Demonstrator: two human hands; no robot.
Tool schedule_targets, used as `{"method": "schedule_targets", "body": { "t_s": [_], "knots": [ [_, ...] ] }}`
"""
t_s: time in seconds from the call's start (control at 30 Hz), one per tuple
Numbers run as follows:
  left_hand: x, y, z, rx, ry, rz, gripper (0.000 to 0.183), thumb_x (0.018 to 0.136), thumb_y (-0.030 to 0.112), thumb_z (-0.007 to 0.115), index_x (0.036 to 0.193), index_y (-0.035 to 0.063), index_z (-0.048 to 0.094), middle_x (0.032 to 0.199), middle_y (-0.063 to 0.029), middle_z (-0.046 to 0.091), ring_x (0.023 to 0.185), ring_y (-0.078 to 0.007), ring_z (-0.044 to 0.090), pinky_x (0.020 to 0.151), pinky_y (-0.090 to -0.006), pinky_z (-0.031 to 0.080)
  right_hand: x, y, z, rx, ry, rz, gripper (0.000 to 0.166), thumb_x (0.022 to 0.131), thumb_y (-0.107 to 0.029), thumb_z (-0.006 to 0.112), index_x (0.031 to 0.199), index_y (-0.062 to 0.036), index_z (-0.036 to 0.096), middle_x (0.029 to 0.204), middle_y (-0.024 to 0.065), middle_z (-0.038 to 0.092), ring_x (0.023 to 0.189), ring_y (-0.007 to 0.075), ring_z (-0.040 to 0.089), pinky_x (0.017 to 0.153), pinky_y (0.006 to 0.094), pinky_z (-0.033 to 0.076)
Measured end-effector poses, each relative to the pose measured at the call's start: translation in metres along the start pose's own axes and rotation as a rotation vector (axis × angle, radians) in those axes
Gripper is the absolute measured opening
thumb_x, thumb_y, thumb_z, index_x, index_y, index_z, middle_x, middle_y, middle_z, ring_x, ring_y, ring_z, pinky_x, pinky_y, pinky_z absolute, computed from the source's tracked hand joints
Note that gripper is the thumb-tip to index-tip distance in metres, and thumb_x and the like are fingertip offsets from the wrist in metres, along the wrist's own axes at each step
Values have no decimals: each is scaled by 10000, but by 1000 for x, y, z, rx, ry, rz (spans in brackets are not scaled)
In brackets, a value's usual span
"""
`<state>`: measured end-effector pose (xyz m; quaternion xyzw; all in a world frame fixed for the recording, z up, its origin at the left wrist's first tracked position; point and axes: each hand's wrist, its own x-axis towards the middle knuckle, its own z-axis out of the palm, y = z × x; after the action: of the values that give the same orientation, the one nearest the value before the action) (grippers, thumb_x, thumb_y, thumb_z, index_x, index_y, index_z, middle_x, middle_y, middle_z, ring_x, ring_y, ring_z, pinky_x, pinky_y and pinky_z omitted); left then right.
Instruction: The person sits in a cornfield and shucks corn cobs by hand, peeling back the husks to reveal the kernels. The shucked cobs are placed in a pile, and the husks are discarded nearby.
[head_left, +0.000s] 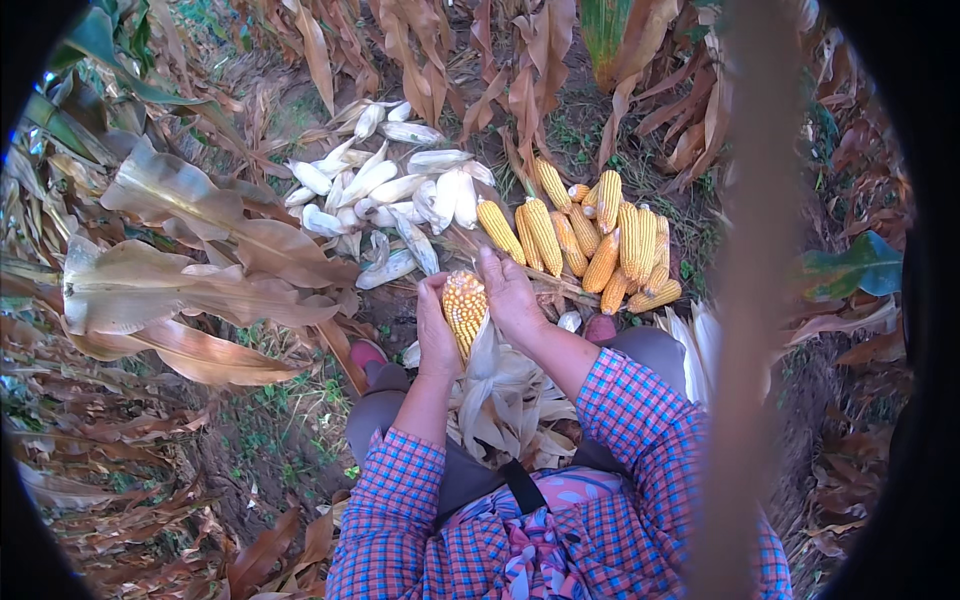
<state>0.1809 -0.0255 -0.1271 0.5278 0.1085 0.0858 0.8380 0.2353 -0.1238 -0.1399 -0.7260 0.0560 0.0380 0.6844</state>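
Observation:
A partly husked ear of corn (463, 307) is held between my two hands, its yellow kernels bare at the upper end. My left hand (436, 322) wraps its left side. On the other side my right hand (511, 294) grips near the top, thumb pointing up. Pale husk (484, 352) peels away from the lower part of the ear and hangs over loose husks (517, 397) between my legs. Beyond my hands, a pile of bare yellow corn ears (600, 232) lies on the right. Ears still in white husks (390, 187) are heaped to the left.
Dry corn leaves (172, 285) reach in from the left. A blurred brown stalk or leaf (742, 300) crosses the right side close to the camera. More dry stalks and leaves (420, 52) stand at the far side. Weeds (300, 405) grow on the soil at left.

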Motion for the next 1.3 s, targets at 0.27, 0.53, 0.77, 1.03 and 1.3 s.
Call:
{"method": "schedule_targets", "body": {
  "t_s": [0.27, 0.53, 0.77, 1.03, 1.3],
  "knots": [
    [2, 17, -4, 214, -89, 227, 458, 890, 227, 591, 1243, -11, 420, 1116, -93, 554, 1017, -184, 550, 928, -319, 419, 7, -29, -4, 518, -149, 178, 385, 978, -356, 441, 1113, -11, 545, 1017, 80, 624, 837, 194, 598, 754, 329, 479],
    [17, 40, -42, -316, 224, 188, 464, 937, 346, 522, 1249, 18, 417, 1151, -91, 528, 1053, -195, 545, 915, -360, 455, 19, -70, -63, 856, 55, 382, 290, 948, -367, 505, 1003, -82, 488, 826, 39, 520, 748, 185, 550, 745, 380, 511],
    [19, 60, -66, -364, 387, 254, 477, 945, 367, 498, 1268, 27, 410, 1162, -134, 549, 1073, -264, 558, 926, -423, 478, 20, -68, -100, 639, 177, 323, 248, 965, -357, 477, 979, -111, 511, 711, -12, 509, 547, 86, 449, 454, 233, 337],
    [12, 78, -77, -110, 294, 426, 410, 920, 166, 562, 1263, 16, 395, 1126, -96, 531, 1004, -192, 552, 895, -347, 465, 43, -26, -135, -199, 88, -196, 213, 926, -245, 554, 996, -44, 552, 829, 7, 568, 691, 80, 512, 623, 245, 449],
    [-3, 77, -71, -153, 137, 342, 457, 896, 167, 591, 1273, 8, 387, 1117, -99, 543, 1012, -204, 552, 906, -356, 456, -36, 11, -53, -868, -566, -676, 481, 878, -244, 550, 1300, -58, 414, 1280, 188, 467, 1185, 339, 459, 984, 399, 381]
  ]
}}
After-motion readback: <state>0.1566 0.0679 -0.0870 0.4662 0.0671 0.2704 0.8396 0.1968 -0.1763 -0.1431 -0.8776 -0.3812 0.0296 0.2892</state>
